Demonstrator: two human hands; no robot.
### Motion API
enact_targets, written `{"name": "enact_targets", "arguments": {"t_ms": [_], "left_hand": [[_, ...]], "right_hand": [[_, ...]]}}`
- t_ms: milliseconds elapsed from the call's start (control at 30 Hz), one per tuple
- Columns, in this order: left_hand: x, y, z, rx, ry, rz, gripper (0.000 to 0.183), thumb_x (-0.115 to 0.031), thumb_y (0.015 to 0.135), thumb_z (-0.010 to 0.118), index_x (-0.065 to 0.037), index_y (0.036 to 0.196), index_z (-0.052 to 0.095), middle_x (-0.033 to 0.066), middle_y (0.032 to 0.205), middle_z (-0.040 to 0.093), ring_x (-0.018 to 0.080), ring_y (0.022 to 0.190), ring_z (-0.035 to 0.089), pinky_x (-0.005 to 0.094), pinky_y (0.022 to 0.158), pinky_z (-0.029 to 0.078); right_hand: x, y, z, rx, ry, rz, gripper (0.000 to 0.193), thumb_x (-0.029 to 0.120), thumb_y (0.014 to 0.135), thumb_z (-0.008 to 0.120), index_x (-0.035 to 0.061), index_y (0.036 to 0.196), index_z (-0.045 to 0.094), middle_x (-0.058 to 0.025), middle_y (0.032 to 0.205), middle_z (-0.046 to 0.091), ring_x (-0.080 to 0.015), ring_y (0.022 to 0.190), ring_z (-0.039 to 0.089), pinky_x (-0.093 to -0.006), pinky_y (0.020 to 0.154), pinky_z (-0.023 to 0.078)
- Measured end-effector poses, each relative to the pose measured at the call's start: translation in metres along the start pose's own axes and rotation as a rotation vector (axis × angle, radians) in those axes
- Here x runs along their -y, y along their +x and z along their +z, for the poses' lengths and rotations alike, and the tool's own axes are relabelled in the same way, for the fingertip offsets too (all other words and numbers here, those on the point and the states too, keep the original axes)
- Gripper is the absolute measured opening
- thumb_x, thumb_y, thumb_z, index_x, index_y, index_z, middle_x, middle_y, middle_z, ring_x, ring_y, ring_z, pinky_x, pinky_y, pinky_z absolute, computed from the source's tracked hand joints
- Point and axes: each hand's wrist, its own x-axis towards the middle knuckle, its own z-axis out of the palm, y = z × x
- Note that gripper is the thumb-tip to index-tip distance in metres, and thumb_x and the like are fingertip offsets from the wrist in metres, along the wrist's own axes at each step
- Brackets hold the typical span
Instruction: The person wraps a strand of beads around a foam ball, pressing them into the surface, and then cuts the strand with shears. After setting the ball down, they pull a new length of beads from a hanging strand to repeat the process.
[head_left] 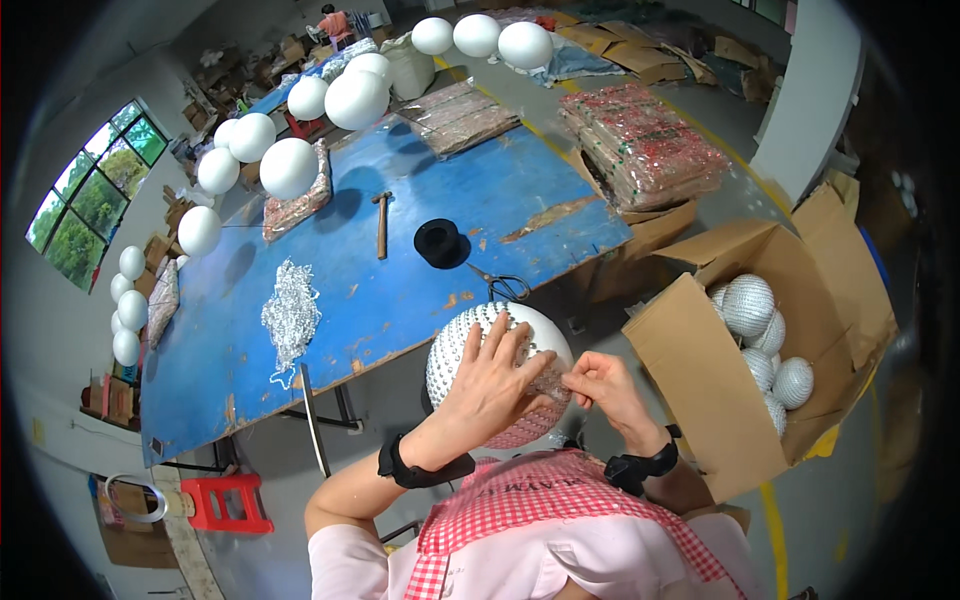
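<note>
A large white ball (541, 328), partly covered in rows of silver beads, is in front of my body at the table's near edge. My left hand (497, 372) lies over it with fingers spread, touching the beaded side. At its right side, my right hand (606, 388) is closed in a pinch close to the surface. What lies between those fingertips is too small to make out. Just beyond the ball, black-handled scissors (508, 288) lie on the blue table (390, 290). Near them is a black roll (441, 243). A heap of silver bead strings (291, 318) lies to the left.
A hammer (382, 225) lies mid-table. Plain white balls (289, 168) line the table's left and far sides. To my right, an open cardboard box (700, 380) holds several beaded balls (748, 304). Wrapped packs (640, 145) are stacked beyond it. A red stool (228, 503) stands lower left.
</note>
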Motion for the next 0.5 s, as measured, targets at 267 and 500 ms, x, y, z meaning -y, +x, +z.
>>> {"name": "enact_targets", "arguments": {"t_ms": [267, 500], "left_hand": [[0.003, -0.004, 0.000, 0.022, -0.148, -0.098, 0.042, -0.017, 0.084, 0.067, -0.018, 0.124, 0.058, 0.0175, 0.134, 0.045, 0.0433, 0.133, 0.033, 0.0600, 0.107, 0.025], [-0.016, 0.005, 0.001, 0.020, -0.077, -0.171, 0.047, -0.017, 0.083, 0.067, -0.017, 0.128, 0.054, 0.0164, 0.130, 0.047, 0.0423, 0.132, 0.035, 0.0603, 0.106, 0.026]], "right_hand": [[-0.010, 0.005, -0.025, 0.131, 0.037, 0.091, 0.015, 0.017, 0.085, 0.071, 0.0064, 0.081, 0.060, 0.0030, 0.063, 0.058, -0.0025, 0.055, 0.051, -0.0165, 0.049, 0.037], [-0.008, 0.009, -0.033, 0.190, 0.012, 0.103, 0.017, 0.019, 0.086, 0.071, 0.0065, 0.081, 0.059, 0.0031, 0.063, 0.059, -0.0022, 0.055, 0.052, -0.0168, 0.049, 0.039]]}}
